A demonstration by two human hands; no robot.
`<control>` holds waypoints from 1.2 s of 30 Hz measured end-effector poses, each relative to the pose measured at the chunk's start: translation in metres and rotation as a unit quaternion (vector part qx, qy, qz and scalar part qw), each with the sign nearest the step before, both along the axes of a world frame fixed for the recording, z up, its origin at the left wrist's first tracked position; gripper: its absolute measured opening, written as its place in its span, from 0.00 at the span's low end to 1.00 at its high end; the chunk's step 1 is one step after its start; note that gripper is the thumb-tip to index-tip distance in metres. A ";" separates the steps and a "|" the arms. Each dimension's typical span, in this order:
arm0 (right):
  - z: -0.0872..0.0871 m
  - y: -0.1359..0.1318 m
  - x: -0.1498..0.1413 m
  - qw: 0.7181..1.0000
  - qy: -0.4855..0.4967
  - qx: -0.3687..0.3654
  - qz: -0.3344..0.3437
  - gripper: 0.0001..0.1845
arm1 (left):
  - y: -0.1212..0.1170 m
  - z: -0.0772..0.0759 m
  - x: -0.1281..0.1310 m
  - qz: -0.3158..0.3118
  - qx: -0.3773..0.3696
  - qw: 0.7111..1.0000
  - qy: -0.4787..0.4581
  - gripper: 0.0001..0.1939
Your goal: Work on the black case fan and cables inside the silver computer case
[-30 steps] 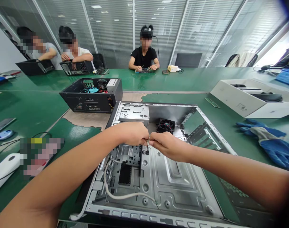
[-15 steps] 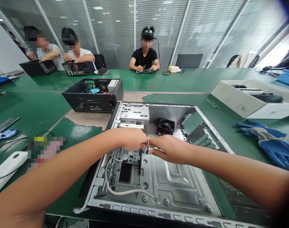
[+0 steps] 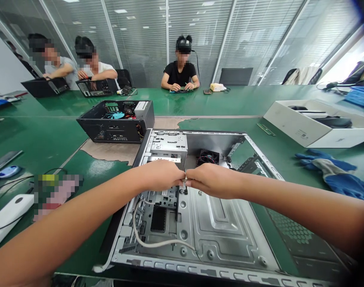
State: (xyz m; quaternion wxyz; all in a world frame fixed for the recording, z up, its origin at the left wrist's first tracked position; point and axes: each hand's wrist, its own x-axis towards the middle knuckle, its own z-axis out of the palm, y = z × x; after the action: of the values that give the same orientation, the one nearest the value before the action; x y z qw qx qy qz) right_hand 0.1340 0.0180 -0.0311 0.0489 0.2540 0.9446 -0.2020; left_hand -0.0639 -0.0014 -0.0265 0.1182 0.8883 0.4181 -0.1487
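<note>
Above an open metal computer case (image 3: 229, 223), my left hand (image 3: 165, 174) and my right hand (image 3: 210, 180) meet with fingertips pinched together. Both grip a thin cable (image 3: 184, 183), mostly hidden by the fingers. From it a small black connector (image 3: 185, 191) hangs just below my fingertips. A thick grey-white cable (image 3: 153, 244) curves along the left side of the case floor. At the back of the case sits a black fan (image 3: 207, 156), and a silver drive cage (image 3: 170, 141) fills its upper left corner.
Behind to the left stands a black computer case (image 3: 116, 127) with a blue fan inside. At right are a white box (image 3: 301, 127), a green memory stick (image 3: 266, 129) and blue gloves (image 3: 334, 171). A white power strip (image 3: 12, 217) lies left. Several people work across the green table (image 3: 229, 103).
My hands stay together over the case and shift slightly, the right hand turning a little around the cable. The view wobbles slightly. The case stays in place.
</note>
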 end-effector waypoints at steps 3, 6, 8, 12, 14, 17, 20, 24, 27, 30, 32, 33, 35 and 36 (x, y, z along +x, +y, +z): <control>-0.005 0.006 0.000 0.995 0.054 -0.079 -0.011 0.17 | 0.000 -0.003 -0.002 0.004 0.006 1.000 -0.003 0.16; -0.015 0.010 0.000 0.974 0.130 -0.181 -0.041 0.18 | 0.001 -0.005 -0.005 -0.006 0.000 1.000 -0.009 0.13; -0.023 0.013 0.001 0.945 0.150 -0.280 -0.073 0.20 | 0.002 -0.005 -0.006 -0.014 -0.003 1.000 -0.016 0.13; -0.030 0.019 0.003 0.902 0.151 -0.390 -0.106 0.21 | 0.003 -0.004 -0.005 0.007 0.006 1.000 -0.010 0.16; -0.029 0.020 0.003 0.909 0.152 -0.374 -0.109 0.20 | 0.003 -0.003 -0.004 0.015 0.007 1.000 0.001 0.17; -0.028 0.019 0.003 0.930 0.148 -0.324 -0.094 0.18 | 0.004 -0.002 -0.004 0.007 -0.004 1.000 -0.001 0.17; -0.028 0.018 0.004 0.948 0.152 -0.273 -0.068 0.18 | 0.004 -0.001 -0.007 0.009 -0.009 1.000 -0.029 0.17; -0.030 0.017 0.005 0.963 0.149 -0.213 -0.070 0.18 | 0.006 -0.001 -0.009 0.023 -0.033 0.998 -0.040 0.15; -0.032 0.017 0.006 0.966 0.149 -0.198 -0.081 0.19 | 0.007 0.001 -0.007 0.036 -0.064 0.996 -0.042 0.15; -0.032 0.018 0.006 0.959 0.160 -0.218 -0.086 0.19 | 0.006 0.002 -0.005 0.044 -0.062 0.996 -0.043 0.14; -0.033 0.017 0.005 0.948 0.166 -0.253 -0.101 0.19 | 0.005 0.002 -0.006 0.040 -0.030 0.998 -0.031 0.15; -0.033 0.017 0.005 0.939 0.170 -0.277 -0.114 0.20 | 0.005 0.002 -0.006 0.038 -0.012 0.999 -0.023 0.15; -0.034 0.015 0.004 0.909 0.183 -0.344 -0.148 0.21 | 0.003 0.001 -0.007 0.036 0.019 0.999 -0.010 0.16; -0.035 0.014 0.004 0.887 0.195 -0.384 -0.166 0.22 | 0.003 0.001 -0.007 0.036 0.031 0.999 -0.007 0.17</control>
State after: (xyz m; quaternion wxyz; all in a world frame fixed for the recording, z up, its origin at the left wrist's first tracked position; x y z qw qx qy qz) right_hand 0.1376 0.0316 -0.0663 -0.0766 0.3239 0.7278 -0.5996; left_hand -0.0707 0.0013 -0.0254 0.0989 0.8770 0.4531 -0.1257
